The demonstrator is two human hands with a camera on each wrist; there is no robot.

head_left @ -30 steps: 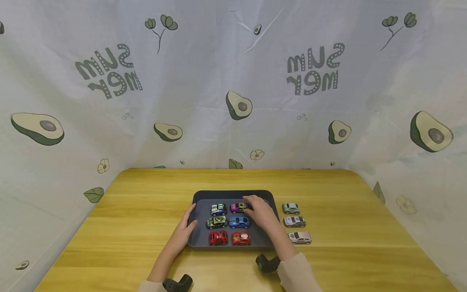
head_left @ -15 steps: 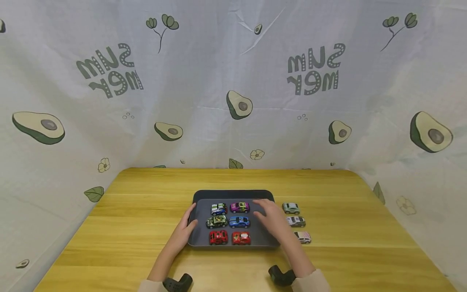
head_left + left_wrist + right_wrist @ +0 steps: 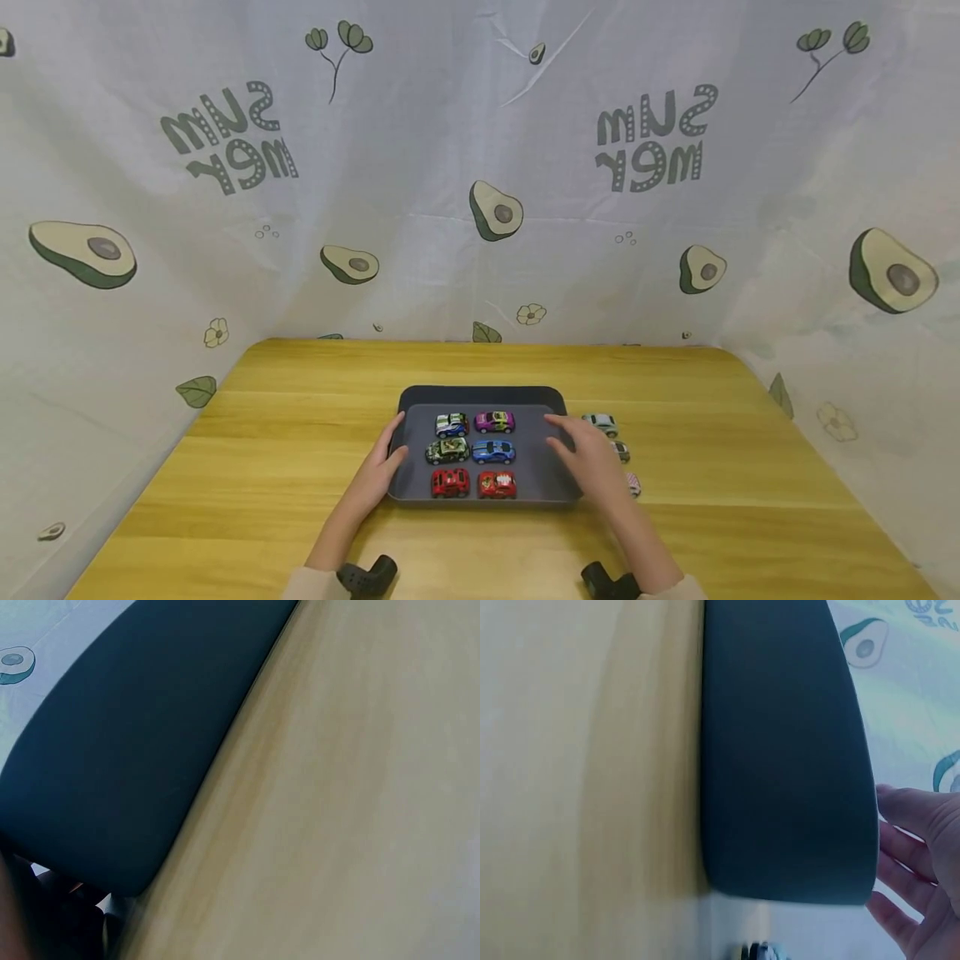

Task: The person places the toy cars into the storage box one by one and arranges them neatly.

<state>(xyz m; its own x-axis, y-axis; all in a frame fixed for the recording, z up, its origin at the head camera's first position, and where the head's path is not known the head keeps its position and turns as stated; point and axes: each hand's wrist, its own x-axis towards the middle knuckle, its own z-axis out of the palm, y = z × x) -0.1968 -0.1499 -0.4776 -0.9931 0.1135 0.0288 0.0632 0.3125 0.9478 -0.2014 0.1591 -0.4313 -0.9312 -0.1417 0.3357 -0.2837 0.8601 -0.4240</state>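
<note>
A dark grey tray (image 3: 420,492) lies on the table with several toy cars in it. These are a white-and-blue car (image 3: 452,425), a purple car (image 3: 495,422), a camouflage car (image 3: 447,451), a blue car (image 3: 493,452) and two red cars, one on the left (image 3: 450,482) and one on the right (image 3: 497,484). My left hand (image 3: 375,473) holds the tray's left rim, thumb on the inner side. At the right rim, my right hand (image 3: 594,458) hovers with loosely spread fingers and nothing in them. In the right wrist view its fingers (image 3: 907,877) appear beside the tray wall.
Right of the tray stand a pale green toy car (image 3: 600,422), a white-and-grey car (image 3: 621,452) and a white-and-pink car (image 3: 633,484), the latter two partly hidden by my right hand. The wooden table (image 3: 247,467) meets an avocado-print cloth (image 3: 420,167) behind.
My right hand has moved right, away from the purple car to the tray's right rim, and now partly covers the cars outside. The left hand keeps its place.
</note>
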